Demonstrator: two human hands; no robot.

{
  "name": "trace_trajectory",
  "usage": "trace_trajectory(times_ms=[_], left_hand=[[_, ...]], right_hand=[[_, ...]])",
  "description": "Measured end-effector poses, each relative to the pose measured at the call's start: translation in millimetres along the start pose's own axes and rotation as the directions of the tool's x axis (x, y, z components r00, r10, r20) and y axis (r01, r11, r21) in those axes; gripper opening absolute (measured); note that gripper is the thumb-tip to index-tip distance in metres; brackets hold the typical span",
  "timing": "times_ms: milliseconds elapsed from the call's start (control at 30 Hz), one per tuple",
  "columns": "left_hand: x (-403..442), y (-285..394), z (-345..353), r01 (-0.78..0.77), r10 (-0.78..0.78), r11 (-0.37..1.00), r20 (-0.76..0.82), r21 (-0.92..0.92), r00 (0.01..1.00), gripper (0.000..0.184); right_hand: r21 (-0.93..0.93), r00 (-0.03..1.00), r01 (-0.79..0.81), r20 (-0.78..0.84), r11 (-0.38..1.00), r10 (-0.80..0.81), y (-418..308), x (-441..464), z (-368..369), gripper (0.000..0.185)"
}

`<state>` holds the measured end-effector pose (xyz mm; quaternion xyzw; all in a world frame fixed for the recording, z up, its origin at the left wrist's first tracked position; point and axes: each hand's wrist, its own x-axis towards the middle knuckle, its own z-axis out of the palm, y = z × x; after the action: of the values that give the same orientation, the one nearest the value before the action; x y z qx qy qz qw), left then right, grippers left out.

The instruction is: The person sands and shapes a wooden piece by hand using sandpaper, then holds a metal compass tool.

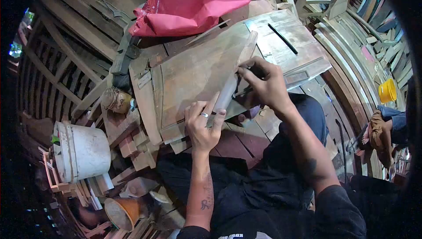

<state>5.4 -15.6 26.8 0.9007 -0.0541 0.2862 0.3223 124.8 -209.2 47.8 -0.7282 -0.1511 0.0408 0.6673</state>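
A narrow wooden strip (247,49) slants over the low worktable, and its lower part looks pale grey. My left hand (204,124), with a ring on one finger, grips the strip's lower end between thumb and fingers. Higher up, my right hand (266,80) is closed in a pinch against the strip's side. Whatever sits between those fingertips is too small or hidden to make out; a dark patch shows just below them. Beneath both hands lies the worn wooden board (176,94) of the worktable.
A thin black rod (282,39) lies on the board's far right. Behind it is a red bag (193,6). To the left stand a glass jar (118,101) and a white bucket (83,151). Long planks (343,63) are stacked at right, near a yellow bucket (387,91).
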Motion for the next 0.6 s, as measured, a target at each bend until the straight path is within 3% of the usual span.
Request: trace_trajectory(times_ms=[33,100,133,167,233,267,300,367,433,500,567,600], left_hand=[[-0.9,-1.5,0.7,-0.006,0.006,1.000,-0.008,-0.004,1.000,0.043],[-3.0,-7.8,4.3,-0.025,0.025,1.000,-0.015,-0.008,1.000,0.042],[-1.9,-6.5,3.5,-0.025,0.024,0.999,-0.018,-0.021,1.000,0.042],[-0.8,-5.8,3.2,-0.024,0.023,1.000,-0.014,-0.020,1.000,0.042],[-0.3,-0.8,-1.1,-0.004,0.004,1.000,0.011,0.024,1.000,0.042],[-1.6,-4.4,1.6,-0.013,0.013,1.000,-0.005,0.009,1.000,0.042],[-2.4,-4.7,1.0,-0.017,0.017,1.000,-0.010,0.009,1.000,0.042],[-2.6,-2.6,1.5,0.018,-0.018,1.000,-0.003,-0.005,1.000,0.042],[0.7,-5.8,4.5,-0.028,0.027,0.999,-0.026,-0.020,0.999,0.042],[-1.8,-9.1,4.2,-0.059,0.058,0.998,-0.027,-0.017,0.998,0.041],[-4.9,-3.3,0.4,-0.010,0.010,1.000,-0.008,-0.007,1.000,0.041],[-3.9,-2.8,0.6,-0.010,0.010,1.000,-0.010,-0.005,1.000,0.041]], right_hand=[[-0.006,1.000,0.009,-0.001,1.000,-0.009,0.6,-2.4,1.0,0.014],[-0.065,0.935,0.344,0.113,0.937,-0.335,9.6,-16.5,9.2,0.013],[-0.129,0.841,0.541,0.120,0.831,-0.528,8.3,-22.2,18.9,0.012],[-0.105,0.941,0.315,0.165,0.943,-0.296,4.7,-34.2,19.1,0.012],[-0.142,0.845,0.534,0.094,0.833,-0.526,7.5,-5.6,13.8,0.013],[0.059,0.997,-0.030,0.078,0.998,0.026,-2.5,-11.5,5.4,0.014],[-0.129,0.988,0.153,0.009,0.980,-0.153,-1.9,-1.2,1.8,0.015],[0.052,0.995,0.083,0.045,0.995,-0.085,6.9,-10.0,7.5,0.012],[-0.149,0.819,0.573,0.132,0.806,-0.558,7.7,-20.4,18.0,0.012],[-0.165,0.894,0.425,0.228,0.890,-0.385,3.5,-30.4,10.8,0.013],[0.000,0.994,-0.013,0.112,1.000,0.013,1.4,-13.6,1.7,0.014],[0.082,0.995,-0.083,0.065,0.993,0.078,-4.9,-6.8,-2.1,0.015]])
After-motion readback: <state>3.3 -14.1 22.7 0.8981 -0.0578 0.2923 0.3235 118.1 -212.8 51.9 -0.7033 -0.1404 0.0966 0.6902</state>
